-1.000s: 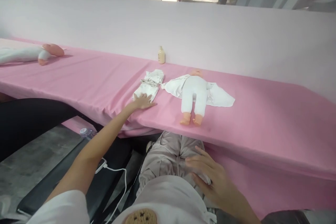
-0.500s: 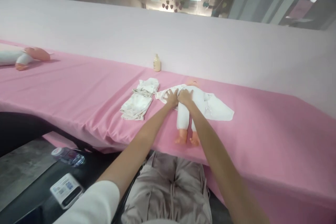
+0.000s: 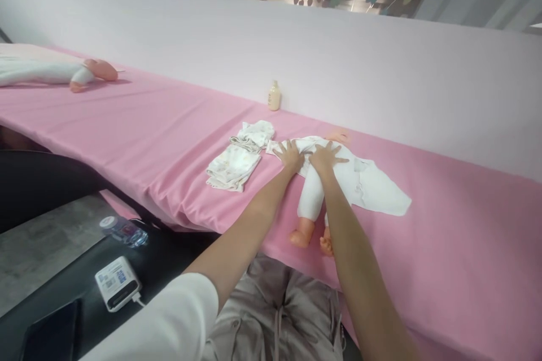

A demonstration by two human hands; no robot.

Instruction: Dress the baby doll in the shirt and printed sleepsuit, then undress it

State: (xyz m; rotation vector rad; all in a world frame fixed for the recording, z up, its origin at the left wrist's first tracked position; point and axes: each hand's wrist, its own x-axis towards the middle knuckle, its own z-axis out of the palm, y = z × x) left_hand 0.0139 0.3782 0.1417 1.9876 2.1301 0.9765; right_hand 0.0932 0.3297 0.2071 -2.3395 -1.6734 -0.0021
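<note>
White-clad baby doll with smooth peach-coloured feet [image 3: 312,187] lies on the pink cloth-covered table [image 3: 449,237], legs toward the person, a white fabric garment [image 3: 383,189] spread beneath it. The left hand [image 3: 291,156], fingers splayed, touches the garment's left side; the right hand [image 3: 325,159], also splayed, rests on the doll's body, nearby.

Right grip [image 3: 327,159] on doll [image 3: 312,193] (white-clothed)
</note>
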